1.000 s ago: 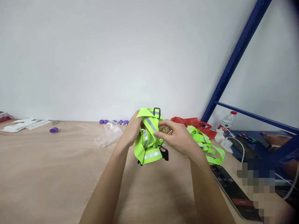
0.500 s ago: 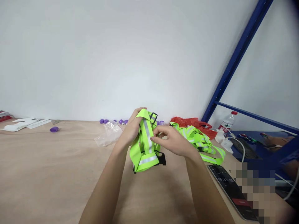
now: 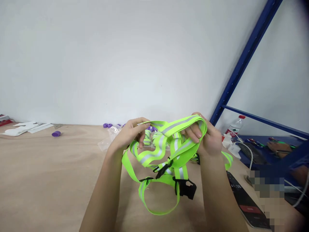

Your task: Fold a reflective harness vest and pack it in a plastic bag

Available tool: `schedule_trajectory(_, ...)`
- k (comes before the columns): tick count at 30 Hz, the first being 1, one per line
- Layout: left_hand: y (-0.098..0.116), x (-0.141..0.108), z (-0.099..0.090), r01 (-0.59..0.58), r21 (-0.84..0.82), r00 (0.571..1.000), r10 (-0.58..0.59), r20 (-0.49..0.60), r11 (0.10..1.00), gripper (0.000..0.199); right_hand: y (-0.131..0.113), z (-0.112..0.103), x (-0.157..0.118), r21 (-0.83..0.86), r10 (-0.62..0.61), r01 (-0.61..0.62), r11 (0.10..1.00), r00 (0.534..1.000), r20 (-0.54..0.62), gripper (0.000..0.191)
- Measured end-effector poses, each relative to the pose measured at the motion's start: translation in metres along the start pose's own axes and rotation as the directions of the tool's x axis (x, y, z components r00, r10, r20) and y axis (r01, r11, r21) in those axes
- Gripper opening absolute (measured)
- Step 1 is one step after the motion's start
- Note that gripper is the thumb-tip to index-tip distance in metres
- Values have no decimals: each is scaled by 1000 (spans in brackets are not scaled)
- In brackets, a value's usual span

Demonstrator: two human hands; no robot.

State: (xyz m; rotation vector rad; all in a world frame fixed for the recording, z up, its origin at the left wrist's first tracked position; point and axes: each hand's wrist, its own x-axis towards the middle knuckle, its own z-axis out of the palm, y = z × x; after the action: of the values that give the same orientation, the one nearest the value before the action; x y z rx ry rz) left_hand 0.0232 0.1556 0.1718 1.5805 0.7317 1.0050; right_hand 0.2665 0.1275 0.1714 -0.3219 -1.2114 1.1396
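Observation:
Between my two hands hangs a neon-yellow reflective strap harness (image 3: 159,151) with silver stripes, its loops spread out in the air above the table. My left hand (image 3: 131,130) pinches one strap at the upper left. My right hand (image 3: 207,137) has its fingers wrapped round a folded loop at the upper right. A black plastic buckle (image 3: 187,188) dangles at the lower right of the harness, and black slider clips (image 3: 164,169) sit along the straps. Behind my right forearm a second reflective strap (image 3: 227,160) shows only in part.
A phone (image 3: 248,203) running a timer lies at the right front. Purple rolls (image 3: 107,125) and a clear plastic bag (image 3: 106,140) lie along the wall, with one purple piece (image 3: 56,133) farther left. A bottle (image 3: 235,125) stands beside the blue metal frame (image 3: 241,67).
The bundled harness has been opened out into hanging loops. My right hand has moved right and gripped a loop; my left hand has shifted slightly left and lower.

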Motion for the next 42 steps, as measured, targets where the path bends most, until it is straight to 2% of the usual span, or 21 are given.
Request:
schedule_trajectory(3,-3,2,-2,13,-72,995,-6,98,997,50,-5,-3,0,131,-40,45,990,998,-42,15)
schedule_trajectory(5,-4,3,-6,8,-141,996,6,94,990,60,-9,-10,0,246,-45,63,967,996,-82,19)
schedule_trajectory(9,-4,2,-13,-102,-300,995,101,-19,948,45,-14,-28,2,428,-37,86,900,992,-122,30)
schedule_trajectory(11,-3,1,-14,-107,-333,993,116,9,937,40,-14,-31,3,442,-36,86,893,992,-119,32)
schedule_trajectory(14,-4,0,-11,-29,-250,987,67,146,968,45,-12,-22,2,347,-32,76,935,991,-130,27)
schedule_trajectory(18,-5,3,-2,59,49,986,-66,150,997,39,-10,1,-1,-15,-71,70,997,974,-213,36)
schedule_trajectory(21,-4,4,7,74,240,979,-117,169,968,42,-8,9,-3,-311,-112,42,949,971,-209,45)
schedule_trajectory(23,-4,6,14,81,317,977,-139,164,945,48,-7,10,-5,-418,-115,33,908,978,-172,46)
schedule_trajectory(27,-12,11,32,50,444,984,-119,129,895,58,-4,9,-6,-430,-75,5,903,987,-146,39)
schedule_trajectory(29,-19,15,41,-1,525,981,-101,164,851,57,-3,9,-6,-402,-49,-17,916,987,-155,36)
schedule_trajectory(33,-28,20,51,-131,618,953,-74,294,775,23,-1,8,-5,-375,-40,-23,927,986,-160,34)
schedule_trajectory(35,-29,21,51,-181,634,948,-39,317,752,18,-2,7,-4,-378,-55,-10,926,985,-163,34)
schedule_trajectory(38,-26,20,46,-198,595,955,17,296,779,19,-4,6,-4,-417,-83,4,909,982,-172,34)
schedule_trajectory(42,-21,19,38,-129,454,979,40,199,881,23,-8,-2,-4,-472,-139,37,881,974,-181,37)
